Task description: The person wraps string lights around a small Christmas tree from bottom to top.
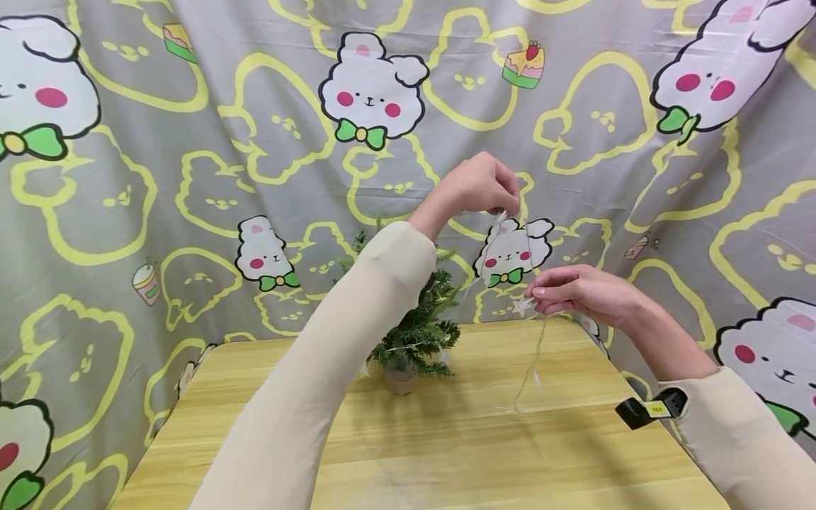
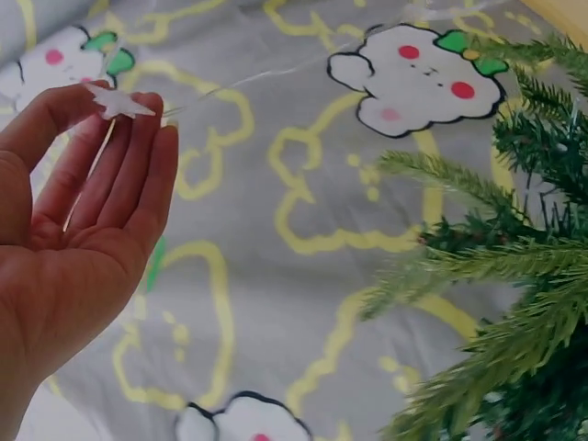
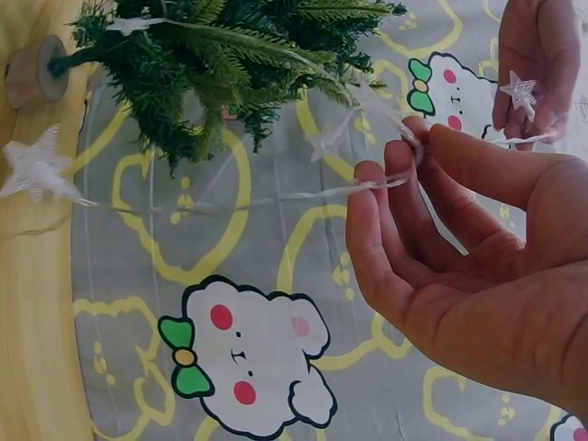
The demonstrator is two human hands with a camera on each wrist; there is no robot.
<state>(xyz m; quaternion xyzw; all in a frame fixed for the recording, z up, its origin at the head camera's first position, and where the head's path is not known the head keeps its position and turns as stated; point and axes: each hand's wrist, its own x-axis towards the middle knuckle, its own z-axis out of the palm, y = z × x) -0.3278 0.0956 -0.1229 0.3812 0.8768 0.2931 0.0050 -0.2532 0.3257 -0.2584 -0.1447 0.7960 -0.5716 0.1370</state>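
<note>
The star string [image 1: 523, 306] hangs right of the tree [image 1: 417, 322], trailing toward the bench [image 1: 542, 453], with part among the tree's branches. Above right of the tree, the left hand [image 1: 486, 185] pinches it by a star; farther right, the right hand [image 1: 589, 294] pinches it lower. Gentle tension should avoid snags.
</note>
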